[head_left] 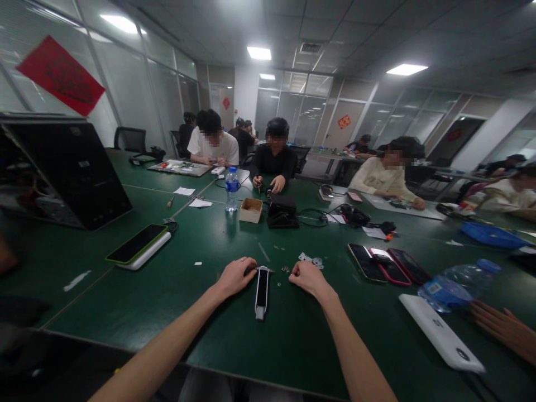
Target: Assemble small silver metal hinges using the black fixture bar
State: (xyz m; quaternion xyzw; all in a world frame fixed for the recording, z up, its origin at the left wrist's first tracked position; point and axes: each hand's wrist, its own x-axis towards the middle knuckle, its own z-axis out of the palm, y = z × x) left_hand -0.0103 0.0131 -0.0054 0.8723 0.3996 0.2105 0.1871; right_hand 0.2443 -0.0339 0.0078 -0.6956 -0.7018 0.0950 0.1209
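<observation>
A narrow black device with a pale frame [262, 290] lies lengthwise on the green table, in the middle of the view. My left hand [239, 274] rests beside its upper end, fingers curled and touching that end; what they grip is too small to make out. To the right, my right hand [309, 277] is closed with thumb and fingertips together, near several tiny metal parts [285, 269]. One small ring-like part [279, 284] lies between the device and my right hand. Just beyond my right hand are small clear and white pieces [312, 260].
A small open box [251, 210], a water bottle [231, 190] and a black stand [282, 211] are ahead. Phones lie left [138, 244] and right [368, 262]. A tipped bottle [456, 285], a white power bank [441, 332] and another person's hand [505, 329] are at right.
</observation>
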